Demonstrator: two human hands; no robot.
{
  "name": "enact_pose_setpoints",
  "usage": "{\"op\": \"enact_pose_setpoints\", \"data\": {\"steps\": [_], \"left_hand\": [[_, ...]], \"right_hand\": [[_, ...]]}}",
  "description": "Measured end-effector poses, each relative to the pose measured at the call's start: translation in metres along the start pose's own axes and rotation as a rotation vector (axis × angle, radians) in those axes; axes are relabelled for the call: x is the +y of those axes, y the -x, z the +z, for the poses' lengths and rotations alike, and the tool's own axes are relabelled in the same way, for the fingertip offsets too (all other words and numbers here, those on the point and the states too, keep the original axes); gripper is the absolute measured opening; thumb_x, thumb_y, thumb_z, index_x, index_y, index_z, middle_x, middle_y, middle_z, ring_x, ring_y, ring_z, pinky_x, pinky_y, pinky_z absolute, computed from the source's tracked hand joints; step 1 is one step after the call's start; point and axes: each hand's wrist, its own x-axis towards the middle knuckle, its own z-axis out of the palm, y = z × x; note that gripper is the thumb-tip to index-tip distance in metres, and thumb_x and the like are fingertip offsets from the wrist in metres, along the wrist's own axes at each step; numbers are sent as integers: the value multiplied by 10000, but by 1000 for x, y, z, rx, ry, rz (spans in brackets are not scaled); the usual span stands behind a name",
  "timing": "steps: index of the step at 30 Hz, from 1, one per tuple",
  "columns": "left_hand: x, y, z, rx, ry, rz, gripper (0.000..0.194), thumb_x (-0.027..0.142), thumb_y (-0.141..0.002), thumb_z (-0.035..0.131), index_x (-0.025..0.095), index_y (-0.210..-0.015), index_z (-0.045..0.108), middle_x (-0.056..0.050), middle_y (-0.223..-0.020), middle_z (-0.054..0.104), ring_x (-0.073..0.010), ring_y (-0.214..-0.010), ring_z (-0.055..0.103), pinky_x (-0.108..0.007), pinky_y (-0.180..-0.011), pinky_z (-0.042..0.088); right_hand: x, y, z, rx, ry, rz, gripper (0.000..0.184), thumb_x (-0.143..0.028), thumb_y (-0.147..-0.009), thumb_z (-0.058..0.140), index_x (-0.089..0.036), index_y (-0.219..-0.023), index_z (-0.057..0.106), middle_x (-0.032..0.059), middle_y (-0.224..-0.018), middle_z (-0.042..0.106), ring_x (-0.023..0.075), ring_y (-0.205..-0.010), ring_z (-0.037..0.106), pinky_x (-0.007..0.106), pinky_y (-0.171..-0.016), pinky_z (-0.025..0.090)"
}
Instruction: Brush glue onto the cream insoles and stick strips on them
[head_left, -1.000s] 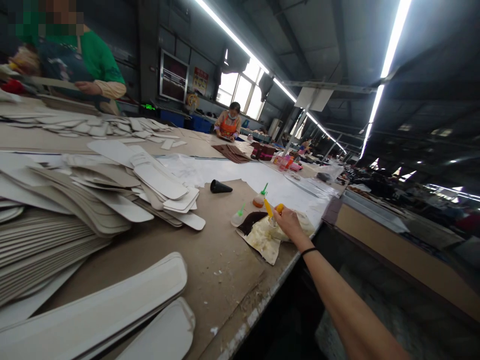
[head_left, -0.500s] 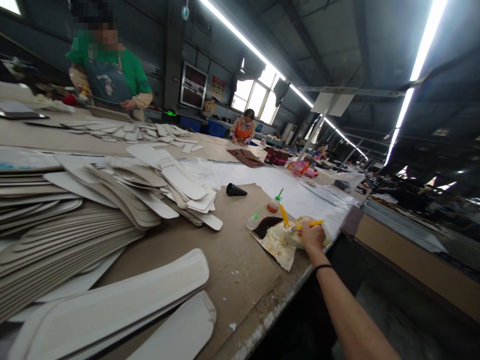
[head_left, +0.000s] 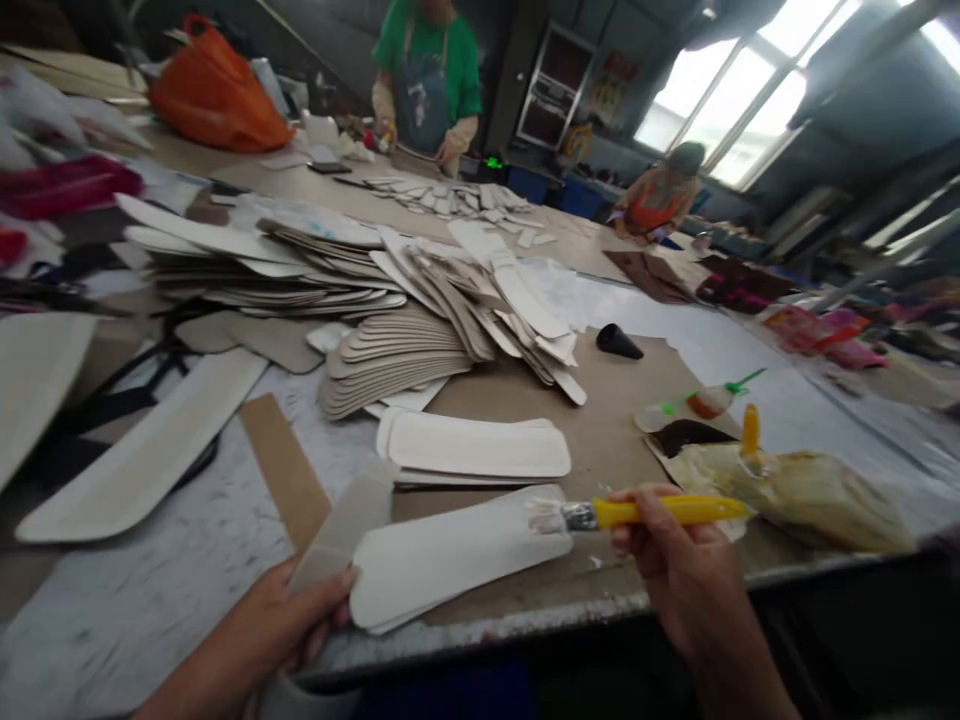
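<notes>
My right hand point(head_left: 679, 555) is closed around the yellow handle of a paintbrush point(head_left: 637, 512). The brush's whitish bristles rest on the right end of a small stack of long white panels point(head_left: 457, 555) near the table edge. At the stack's left end is my left hand point(head_left: 292, 610), closed on a pale, bendy strip point(head_left: 356, 510), its thumb tip at the panel's end. Just behind lies another stack of white panels point(head_left: 480, 445). To the right, a second yellow-handled brush point(head_left: 751, 435) stands at a glue-smeared, yellowish bag point(head_left: 832, 490).
Fanned piles of grey-white panels point(head_left: 405, 355) cover the table's middle. A black cone point(head_left: 619, 342) and a green-tipped bottle point(head_left: 712, 401) stand further right. An orange bag point(head_left: 217, 95) sits at the back left. Two people work across the table.
The view has swung left and down. My right hand has brought the brush from the glue-smeared bag over to the white panels. My left hand has come into view with a pale strip.
</notes>
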Motion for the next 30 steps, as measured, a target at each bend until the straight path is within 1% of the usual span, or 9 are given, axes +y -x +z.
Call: {"op": "enact_pose_setpoints", "data": {"steps": [2,4,7,10,13,18,21,26,30], "left_hand": [[-3,1,-3,-28,43,-4,489,656,-671,560,171,-624,517,75,-414,408,-77,-427,313,-212,-459,235],[-1,1,-4,-40,58,3,483,646,-667,570,166,-636,527,65,-435,421,-82,-439,314,-214,-463,242],[2,0,-4,-56,70,20,482,641,-665,570,161,-637,528,56,-441,431,-84,-442,319,-215,-464,244],[0,-1,-5,-67,82,27,475,636,-653,566,163,-628,529,54,-426,432,-87,-430,328,-216,-454,252],[-3,-3,-5,-72,89,24,476,641,-644,555,166,-620,527,58,-414,424,-83,-416,323,-215,-448,260],[-2,-4,-5,-86,91,17,479,651,-631,539,173,-611,515,56,-403,428,-78,-393,320,-214,-432,247],[-3,-5,-5,-89,95,15,471,642,-630,539,173,-605,508,56,-401,425,-76,-389,317,-213,-428,248],[-4,-3,-6,-91,100,36,468,630,-667,528,163,-632,527,57,-422,435,-75,-403,334,-205,-435,269],[-6,-3,-5,-84,89,35,458,622,-674,541,167,-626,515,62,-411,429,-71,-393,325,-205,-430,252]], "right_hand": [[12,27,39,-210,33,26,269,-414,-727,735,-162,-764,650,-2,-635,633,83,-519,571,168,-513,501],[25,46,69,-356,76,50,275,-431,-782,681,-158,-772,645,-8,-585,609,91,-527,576,180,-535,501],[40,57,91,-400,149,75,276,-433,-809,647,-158,-796,623,-9,-570,600,102,-537,576,197,-549,496],[46,58,90,-377,248,47,273,-435,-812,639,-163,-814,610,-4,-579,606,114,-543,578,211,-556,497],[43,58,87,-366,306,8,261,-431,-814,634,-171,-819,612,0,-598,609,127,-547,588,225,-552,502],[40,66,98,-400,286,24,255,-432,-830,609,-177,-819,607,-6,-587,594,137,-543,588,244,-553,507],[41,68,103,-357,287,27,264,-440,-817,623,-177,-802,608,-13,-580,583,130,-542,582,231,-546,503],[41,68,104,-355,302,0,262,-440,-823,615,-180,-800,612,-13,-570,586,128,-527,576,230,-532,500],[45,68,104,-402,321,15,266,-447,-840,586,-181,-826,593,-11,-583,588,137,-539,584,240,-542,497]]}}
